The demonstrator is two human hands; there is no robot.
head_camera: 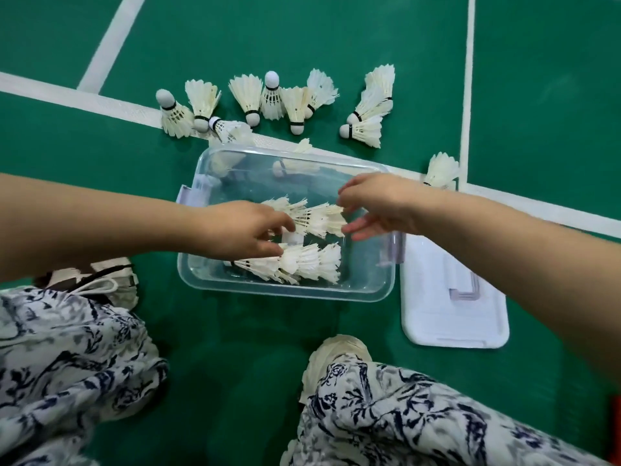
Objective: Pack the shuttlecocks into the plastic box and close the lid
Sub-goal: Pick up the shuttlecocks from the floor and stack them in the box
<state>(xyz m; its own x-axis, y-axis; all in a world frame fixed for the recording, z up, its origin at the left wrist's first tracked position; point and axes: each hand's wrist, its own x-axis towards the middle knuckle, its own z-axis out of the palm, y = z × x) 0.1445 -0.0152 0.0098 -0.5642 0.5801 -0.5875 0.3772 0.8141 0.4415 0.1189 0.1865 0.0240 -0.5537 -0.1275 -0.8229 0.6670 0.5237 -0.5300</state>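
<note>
A clear plastic box [285,292] sits open on the green court floor. Inside it, a nested row of white feather shuttlecocks [314,218] lies across the middle. My left hand [242,230] grips the row's left end, and my right hand [376,203] pinches the feathers at its right end. A second nested row [302,262] lies along the near wall of the box. Several loose shuttlecocks [268,95] lie and stand on the floor beyond the box, one more [440,169] to the far right. The white lid [450,307] lies flat to the right of the box.
White court lines [111,38] cross the floor behind the box. My legs in patterned trousers [67,348] fill the lower corners. One pale shoe [336,351] stands just in front of the box and another [111,280] at its left.
</note>
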